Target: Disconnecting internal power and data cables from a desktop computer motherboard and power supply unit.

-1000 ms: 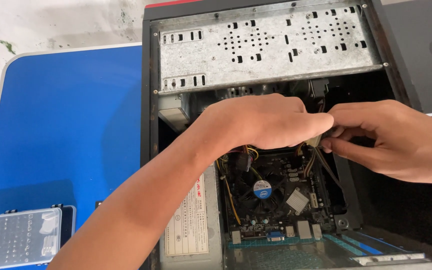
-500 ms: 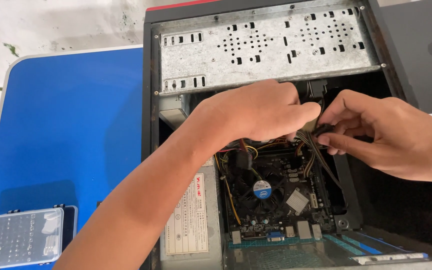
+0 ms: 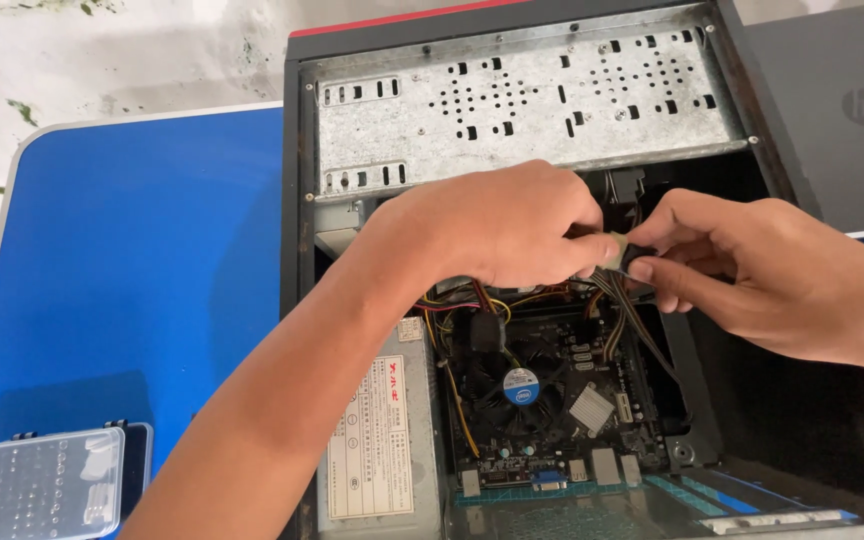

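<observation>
An open desktop computer case (image 3: 297,200) lies on its side on a blue table (image 3: 132,280). Inside it my left hand (image 3: 497,225) and my right hand (image 3: 762,270) meet above the motherboard (image 3: 552,400). Between their fingertips they pinch a pale plug and a black connector (image 3: 624,252); a bundle of yellow, red and black wires (image 3: 622,310) hangs down from these. The left hand grips the pale plug, the right hand the black one. Whether the two are joined is hidden by fingers.
A perforated metal drive cage (image 3: 532,100) fills the top of the case. The power supply (image 3: 377,440) lies at lower left, a cooler fan (image 3: 520,385) in the middle. A clear plastic parts box (image 3: 37,485) sits at the table's lower left corner. A dark closed laptop (image 3: 842,110) lies at right.
Both hands rose slightly inside the case and drew closer together, bringing the wire bundle and its connectors up toward the drive cage.
</observation>
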